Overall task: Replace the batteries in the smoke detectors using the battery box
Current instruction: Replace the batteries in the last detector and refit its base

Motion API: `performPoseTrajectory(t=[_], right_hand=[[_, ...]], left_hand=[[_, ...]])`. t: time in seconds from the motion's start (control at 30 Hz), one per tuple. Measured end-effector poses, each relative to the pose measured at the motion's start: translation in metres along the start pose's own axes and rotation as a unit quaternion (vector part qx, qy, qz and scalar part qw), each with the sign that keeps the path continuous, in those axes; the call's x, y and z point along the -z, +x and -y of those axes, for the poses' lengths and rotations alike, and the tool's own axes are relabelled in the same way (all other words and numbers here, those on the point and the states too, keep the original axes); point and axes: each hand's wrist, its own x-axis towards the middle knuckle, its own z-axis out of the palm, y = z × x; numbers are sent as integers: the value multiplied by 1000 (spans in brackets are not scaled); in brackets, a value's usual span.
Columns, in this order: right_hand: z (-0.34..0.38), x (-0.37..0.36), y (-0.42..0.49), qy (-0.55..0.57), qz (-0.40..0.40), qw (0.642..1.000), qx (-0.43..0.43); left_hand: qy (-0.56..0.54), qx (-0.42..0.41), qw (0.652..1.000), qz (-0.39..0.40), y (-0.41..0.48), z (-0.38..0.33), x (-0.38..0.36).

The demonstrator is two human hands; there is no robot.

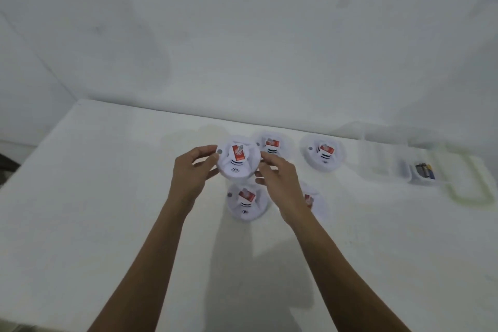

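Note:
I hold one white smoke detector [238,160] with a red label above the table, face up. My left hand [192,170] grips its left rim and my right hand [277,178] grips its right rim. Several more detectors lie on the table: one at the back middle [272,144], one at the back right [323,155], one just below the held one [246,203], and one [314,202] partly hidden behind my right wrist. A clear plastic battery box [396,167] stands open at the right, with batteries [425,170] in its right compartment.
The white table [107,197] ends at a white wall at the back and drops off along its left edge. The clear lid [469,183] of the box lies beside it at the far right. A dark object shows at the left frame edge.

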Motion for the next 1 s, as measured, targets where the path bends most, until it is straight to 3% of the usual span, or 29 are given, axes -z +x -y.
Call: performPoseTrajectory(t=[0.47, 0.8, 1.0], right_hand=[[4, -81, 73, -79, 53, 995, -21], [-1, -84, 74, -43, 52, 995, -73], [-5, -65, 62, -11, 42, 997, -64]], left_hand=[[182, 5, 983, 22, 90, 37, 48], [187, 17, 981, 45, 85, 46, 49], [211, -2, 977, -41, 67, 43, 37]])
